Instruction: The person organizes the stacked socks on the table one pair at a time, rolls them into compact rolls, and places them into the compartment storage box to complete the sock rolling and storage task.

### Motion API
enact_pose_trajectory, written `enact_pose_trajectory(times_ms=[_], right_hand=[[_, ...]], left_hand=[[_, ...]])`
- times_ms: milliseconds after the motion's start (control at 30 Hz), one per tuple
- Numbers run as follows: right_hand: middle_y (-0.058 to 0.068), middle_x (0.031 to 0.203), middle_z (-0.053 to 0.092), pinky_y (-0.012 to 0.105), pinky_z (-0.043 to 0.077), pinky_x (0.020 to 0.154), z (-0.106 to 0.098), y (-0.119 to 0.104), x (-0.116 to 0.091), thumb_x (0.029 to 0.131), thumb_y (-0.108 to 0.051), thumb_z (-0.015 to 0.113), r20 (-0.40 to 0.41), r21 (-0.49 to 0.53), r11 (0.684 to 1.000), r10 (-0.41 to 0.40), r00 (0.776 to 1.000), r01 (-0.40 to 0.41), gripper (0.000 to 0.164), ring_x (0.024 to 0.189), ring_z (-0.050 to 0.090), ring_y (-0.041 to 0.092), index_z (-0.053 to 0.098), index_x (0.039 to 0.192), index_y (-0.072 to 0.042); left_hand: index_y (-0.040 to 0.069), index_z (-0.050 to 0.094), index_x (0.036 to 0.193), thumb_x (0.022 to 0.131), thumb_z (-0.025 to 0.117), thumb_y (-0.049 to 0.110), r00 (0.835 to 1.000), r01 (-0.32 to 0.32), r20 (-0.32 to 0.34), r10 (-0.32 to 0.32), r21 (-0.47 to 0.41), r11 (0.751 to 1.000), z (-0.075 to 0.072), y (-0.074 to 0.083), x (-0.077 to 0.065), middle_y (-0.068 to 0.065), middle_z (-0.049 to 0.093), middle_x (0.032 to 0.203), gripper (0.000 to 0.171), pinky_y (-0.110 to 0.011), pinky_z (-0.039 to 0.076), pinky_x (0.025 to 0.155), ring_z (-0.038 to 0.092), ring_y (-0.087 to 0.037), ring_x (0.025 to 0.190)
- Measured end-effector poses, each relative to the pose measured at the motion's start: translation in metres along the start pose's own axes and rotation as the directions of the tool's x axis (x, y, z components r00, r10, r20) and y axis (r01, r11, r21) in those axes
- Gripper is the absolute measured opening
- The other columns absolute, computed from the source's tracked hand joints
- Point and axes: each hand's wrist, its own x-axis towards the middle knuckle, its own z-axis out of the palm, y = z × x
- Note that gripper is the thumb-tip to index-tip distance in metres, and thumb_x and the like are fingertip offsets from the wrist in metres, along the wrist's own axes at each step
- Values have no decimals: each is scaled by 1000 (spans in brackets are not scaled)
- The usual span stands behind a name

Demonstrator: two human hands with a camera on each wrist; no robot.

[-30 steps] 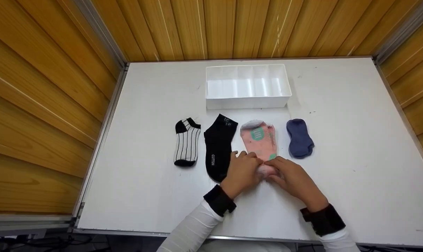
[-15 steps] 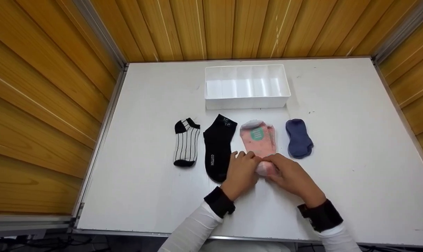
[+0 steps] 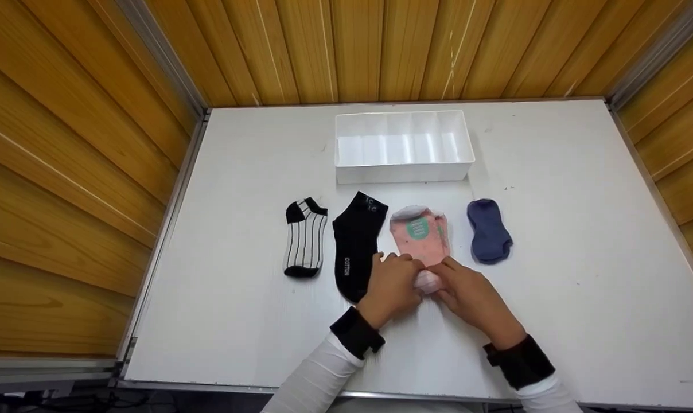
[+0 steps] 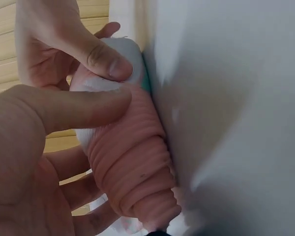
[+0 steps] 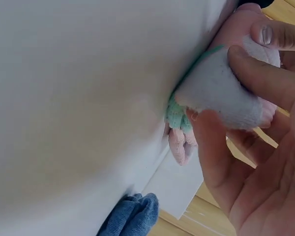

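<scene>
A pink sock (image 3: pixel 420 244) with a green patch and a whitish cuff lies flat at its far part, its near end folded into a roll. My left hand (image 3: pixel 393 285) grips the left side of that roll, thumb on top of the bunched pink fabric (image 4: pixel 132 152) in the left wrist view. On the roll's other side my right hand (image 3: pixel 477 301) pinches it; the right wrist view shows thumb and fingers around the whitish part (image 5: pixel 219 91). The fingertips beneath the roll are partly hidden. Left of the hands lies a black sock (image 3: pixel 358 246), close to the left fingers.
A striped white-and-black sock (image 3: pixel 305 241) lies at the left, a blue sock (image 3: pixel 489 232) at the right. Behind the row stands a white box (image 3: pixel 404 173) with several compartments. Wooden panels (image 3: pixel 358 51) border the white table (image 3: pixel 237 321).
Both hands have rolled the near end of the pink sock a little further, and its lower green spot has gone out of sight. The other socks and the box stay put.
</scene>
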Motion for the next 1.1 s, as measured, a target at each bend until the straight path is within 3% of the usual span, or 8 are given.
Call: enact_pose_trajectory(times_ms=[167,267,367,500,733,833,933,1100], right_hand=[[-1,102,67,40,54,76,-2,7,4,78,-7,84,37,67,997,38,999,-40,35,83,64,16,70,109,-14],[1,102,68,43,54,80,-5,7,6,78,-7,83,64,93,994,54,996,-60,35,86,65,18,70,110,-13],[4,108,67,44,54,81,-8,4,7,74,-9,87,77,45,997,53,996,-56,51,92,66,22,66,121,-11],[5,113,62,41,53,78,-8,-2,8,66,-8,93,31,-52,998,32,999,-30,70,94,61,25,62,129,-15],[0,103,66,37,50,71,-7,-3,12,68,-7,91,-59,-69,998,-3,998,-1,55,84,58,22,72,118,-17],[1,103,68,38,52,76,-8,1,15,75,-8,88,-19,-13,1000,28,999,-28,48,87,62,21,74,120,-13],[3,103,70,41,53,80,-11,4,16,79,-9,85,26,32,997,70,997,-71,45,91,64,21,74,122,-11],[5,103,69,44,53,80,-15,5,15,81,-9,82,49,45,993,105,993,-107,43,90,64,23,73,123,-11]], left_hand=[[27,75,99,75,84,40,998,-19,-58,21,29,999,-2,2,-1,6,72,93,28,-44,47,93,67,-20,92],[26,76,96,79,80,39,1000,-18,-25,19,37,999,-3,4,2,6,73,92,22,-43,47,91,68,-20,92],[26,77,97,80,78,38,1000,-3,25,2,47,999,-6,4,6,6,74,93,21,-43,47,91,68,-19,92],[26,77,95,81,77,44,997,18,76,-23,59,998,-10,3,14,6,75,92,23,-44,47,91,69,-18,91],[26,75,89,84,71,60,994,19,109,-28,75,997,-14,-1,19,6,76,88,35,-46,49,89,71,-19,91],[26,76,93,82,76,54,997,28,63,-33,83,996,-13,-1,16,6,75,91,30,-45,49,88,70,-19,92],[26,76,101,80,80,42,999,14,-39,-9,112,994,-9,2,9,6,74,97,26,-43,50,88,69,-20,94],[24,74,104,78,80,26,979,-9,-200,42,163,987,1,8,2,6,71,98,26,-40,51,89,67,-19,92]])
